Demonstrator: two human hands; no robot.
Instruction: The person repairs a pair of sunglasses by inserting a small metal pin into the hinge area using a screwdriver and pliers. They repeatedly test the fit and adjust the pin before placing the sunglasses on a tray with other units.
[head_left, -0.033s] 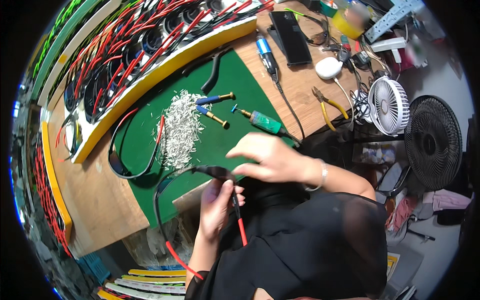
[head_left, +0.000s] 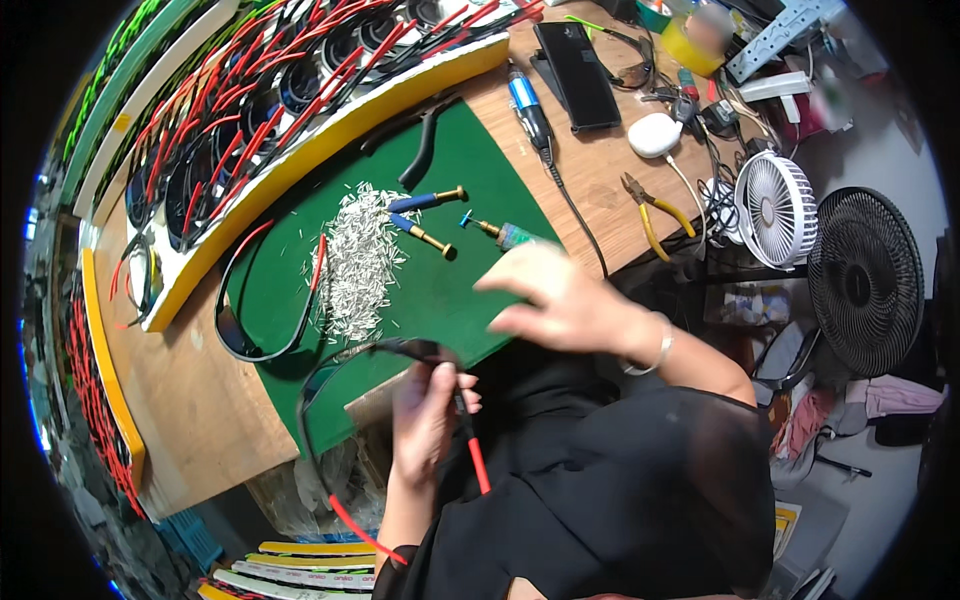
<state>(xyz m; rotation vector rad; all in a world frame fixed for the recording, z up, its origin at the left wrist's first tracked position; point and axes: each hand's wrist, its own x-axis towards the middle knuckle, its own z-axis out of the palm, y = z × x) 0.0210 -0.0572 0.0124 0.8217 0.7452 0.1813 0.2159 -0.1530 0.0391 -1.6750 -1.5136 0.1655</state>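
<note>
My left hand (head_left: 426,420) grips a pair of black sunglasses (head_left: 310,430) near one hinge, at the mat's near edge. Both temple arms, tipped in red, point down toward me. To its right my right hand (head_left: 560,300) hovers with fingers apart and holds nothing; it partly covers the green screwdriver (head_left: 512,236). A second pair of sunglasses (head_left: 238,345) lies on the green mat (head_left: 480,160). Beside it is a pile of small silvery pins (head_left: 357,270). Two blue-handled hand screwdrivers (head_left: 425,234) lie at the pile's right side.
A yellow-edged white rack (head_left: 330,125) full of sunglasses spans the far left. On the wooden table (head_left: 215,420) to the right are a blue electric screwdriver (head_left: 526,95), a black phone (head_left: 585,80) and yellow-handled pliers (head_left: 650,215). Two fans (head_left: 865,285) stand further right.
My right hand has moved right, away from the sunglasses, and now overlaps the green screwdriver. My left hand and the held sunglasses have shifted slightly left.
</note>
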